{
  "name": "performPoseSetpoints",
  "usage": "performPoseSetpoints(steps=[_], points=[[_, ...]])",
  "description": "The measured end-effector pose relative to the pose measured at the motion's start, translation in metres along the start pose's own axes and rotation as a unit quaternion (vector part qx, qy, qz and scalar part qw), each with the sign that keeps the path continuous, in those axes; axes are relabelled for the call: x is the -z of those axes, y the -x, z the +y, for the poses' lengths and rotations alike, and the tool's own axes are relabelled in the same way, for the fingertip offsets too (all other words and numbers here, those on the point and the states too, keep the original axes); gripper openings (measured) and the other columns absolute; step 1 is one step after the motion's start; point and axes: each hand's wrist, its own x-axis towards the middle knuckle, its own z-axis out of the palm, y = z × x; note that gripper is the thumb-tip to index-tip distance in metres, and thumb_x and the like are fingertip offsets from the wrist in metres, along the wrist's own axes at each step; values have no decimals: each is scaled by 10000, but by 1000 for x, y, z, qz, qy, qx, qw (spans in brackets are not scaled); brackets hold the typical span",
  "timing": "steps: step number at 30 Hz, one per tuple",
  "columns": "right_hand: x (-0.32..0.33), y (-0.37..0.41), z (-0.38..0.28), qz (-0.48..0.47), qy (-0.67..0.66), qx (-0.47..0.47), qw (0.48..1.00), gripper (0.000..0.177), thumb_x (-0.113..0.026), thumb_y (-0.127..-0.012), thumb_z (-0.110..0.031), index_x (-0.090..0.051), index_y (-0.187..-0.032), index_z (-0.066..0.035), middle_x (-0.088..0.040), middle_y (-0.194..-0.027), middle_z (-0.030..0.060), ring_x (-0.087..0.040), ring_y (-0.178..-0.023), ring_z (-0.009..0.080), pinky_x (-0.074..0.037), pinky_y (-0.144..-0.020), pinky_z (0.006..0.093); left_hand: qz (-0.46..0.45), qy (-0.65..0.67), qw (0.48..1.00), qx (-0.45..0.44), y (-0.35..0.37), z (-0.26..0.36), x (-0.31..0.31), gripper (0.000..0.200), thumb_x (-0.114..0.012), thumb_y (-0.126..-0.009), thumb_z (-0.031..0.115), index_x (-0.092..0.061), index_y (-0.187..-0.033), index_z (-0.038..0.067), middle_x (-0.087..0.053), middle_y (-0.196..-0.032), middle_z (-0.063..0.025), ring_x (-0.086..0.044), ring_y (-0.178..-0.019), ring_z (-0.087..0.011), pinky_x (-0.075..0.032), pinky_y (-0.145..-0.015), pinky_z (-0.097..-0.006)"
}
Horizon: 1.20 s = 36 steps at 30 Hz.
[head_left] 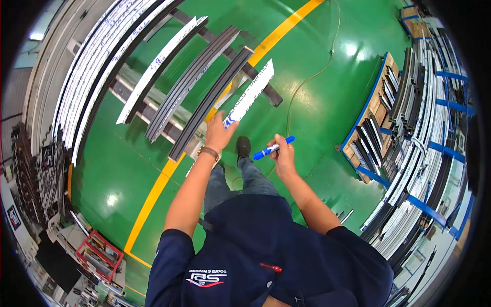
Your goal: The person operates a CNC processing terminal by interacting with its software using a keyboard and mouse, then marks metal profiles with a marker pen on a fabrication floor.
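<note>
My left hand is on the near part of a white window-frame profile with printed lettering and blue handwriting. The thumb lies toward one edge and the fingers toward the other, partly hiding the profile. In my right hand a blue-and-white marker is pinched between thumb and fingers, held apart from the profile. A dark profile lies just left of the white one. Farther left are a grey profile and another white profile with blue writing.
Dark support bars carry the profiles above a green floor with a yellow line. More long white profiles lie far left. A blue-framed rack of profiles stands right, beside a wooden cart. A hose crosses the floor.
</note>
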Motion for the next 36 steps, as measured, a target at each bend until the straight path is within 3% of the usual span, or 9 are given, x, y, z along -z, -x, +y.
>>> performPoseSetpoints(steps=[5,13,16,19,20,24,29,33,36], points=[[21,-2,-4,20,6,4,1000,369,-646,-983,-385,-637,-771,-84,-527,-621,-23,-474,-553,65,-327,-492,243,-150,-33,982,109,-32,-18,-20,771,-851,-755,425,-559,-1309,-24,-660,-1249,-270,-629,-1181,-407,-496,-1010,-477],[35,-21,6,-1,85,93,992,242,-668,-989,-285,-684,-876,-72,-634,-744,3,-571,-682,84,-456,-633,267,-33,38,997,67,-12,-14,-24,767,-889,-652,332,-571,-1241,-42,-675,-1181,-251,-672,-1076,-401,-533,-932,-462],[16,-15,-22,-72,170,47,982,197,-708,-949,-222,-711,-1018,-38,-664,-858,56,-632,-758,164,-512,-730,315,-5,188,978,87,0,35,-10,829,-938,-661,241,-469,-1276,-60,-650,-1150,-199,-659,-1062,-274,-541,-898,-371],[-5,-18,-25,-105,346,209,909,322,-746,-890,-200,-693,-1153,-21,-656,-1006,125,-653,-834,256,-537,-789,359,46,341,935,80,5,58,-17,822,-939,-719,190,-408,-1298,-50,-611,-1113,-122,-624,-979,-186,-545,-831,-336],[-18,-11,-39,-127,403,202,883,504,-796,-819,-195,-628,-1261,-21,-616,-1148,154,-646,-986,342,-544,-855,408,71,384,917,79,8,77,-11,809,-932,-734,185,-408,-1306,-43,-606,-1110,-112,-621,-962,-181,-546,-818,-340],[-56,-2,-58,-109,544,298,776,724,-846,-726,-151,-524,-1369,-67,-583,-1232,143,-593,-1148,371,-524,-933,475,120,565,802,152,18,99,-2,601,-866,-844,171,-471,-1274,30,-600,-1065,-47,-604,-914,-144,-524,-804,-317],[-81,-18,-78,-118,592,349,717,616,-837,-688,-136,-589,-1249,-81,-593,-1155,127,-614,-1081,345,-532,-873,462,137,707,652,238,38,85,20,435,-774,-933,394,-569,-1193,112,-650,-1049,-23,-644,-969,-174,-508,-878,-383],[-103,-36,-79,-198,616,440,623,557,-829,-684,-145,-633,-1204,-112,-607,-1074,109,-617,-999,315,-545,-804,444,103,750,605,246,55,59,26,530,-667,-960,556,-604,-1223,100,-673,-1232,-102,-638,-1165,-258,-460,-1061,-462],[-126,-49,-90,-277,651,443,551,536,-826,-729,-198,-649,-1231,-129,-628,-1071,100,-622,-1026,312,-553,-816,448,34,714,632,298,68,40,40,547,-655,-975,537,-597,-1262,75,-677,-1234,-128,-656,-1161,-269,-508,-1004,-434]])
